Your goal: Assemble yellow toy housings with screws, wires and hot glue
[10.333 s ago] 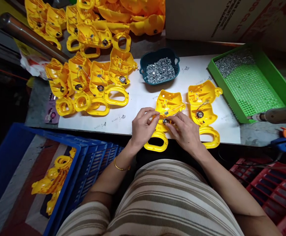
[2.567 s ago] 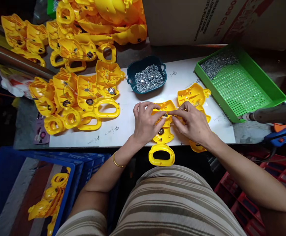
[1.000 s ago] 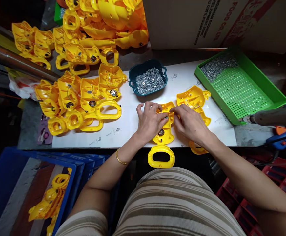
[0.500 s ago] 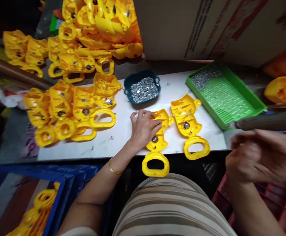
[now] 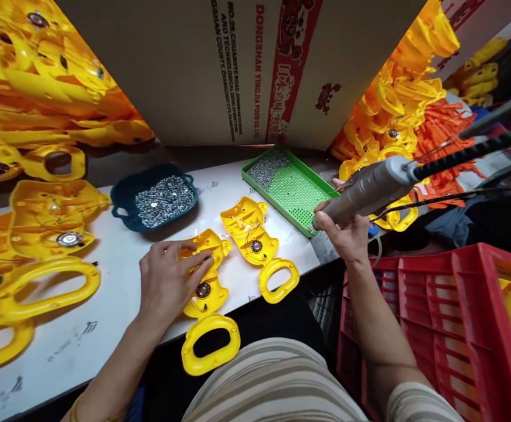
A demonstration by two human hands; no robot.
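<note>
A yellow plastic shell (image 5: 205, 293) with a loop handle lies open side up at the table's front edge, a small round speaker in its middle. My left hand (image 5: 166, 280) rests on its upper part, fingers pressed down on a small piece there. A second yellow shell (image 5: 255, 243) lies just to the right, joined to the first by thin wires. My right hand (image 5: 346, 231) is off the table's right end, closed round a grey hanging electric screwdriver (image 5: 367, 189), its tip near the green tray.
A dark teal bowl of screws (image 5: 154, 199) and a green perforated tray (image 5: 288, 187) with screws sit behind the shells. More yellow shells (image 5: 48, 217) lie at left, a cardboard box (image 5: 247, 64) stands behind, a red crate (image 5: 449, 328) at right, and yellow and orange parts (image 5: 414, 99) beyond it.
My right hand left the shell, swung right and took hold of the hanging screwdriver. My left hand stayed on the shell. My head turned right, bringing the red crate and orange parts into view.
</note>
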